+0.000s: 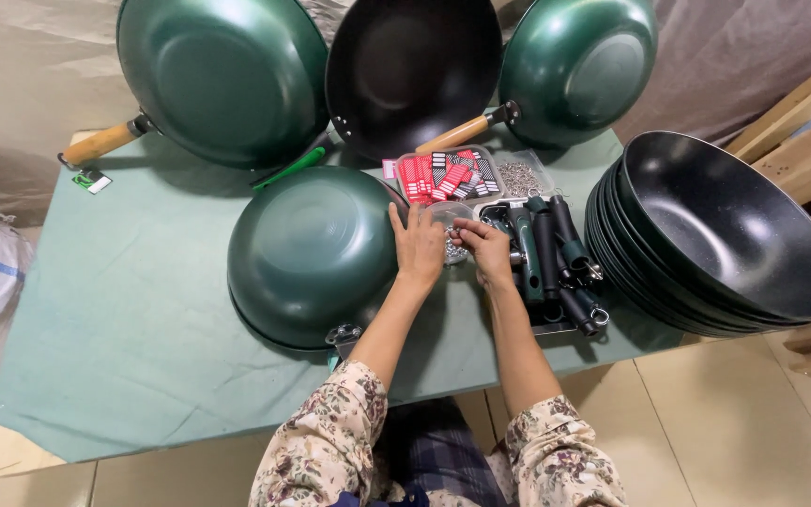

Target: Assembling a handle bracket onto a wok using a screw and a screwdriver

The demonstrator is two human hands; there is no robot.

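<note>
My left hand [419, 246] rests against the rim of a small clear bowl [450, 214] of small metal parts, right beside an upside-down green wok [313, 255]. My right hand [485, 252] reaches into that bowl with its fingertips pinched together among the parts. What they pinch is too small to see. A tray of dark pan handles [550, 258] lies just right of my right hand.
A stack of black woks [720, 235] stands at the right table edge. Leaning at the back are two green woks [222, 75] [576, 66] with wooden handles and one black wok [413, 70]. A box of red packets [445, 176] and a bag of screws [518, 176] lie behind the bowl.
</note>
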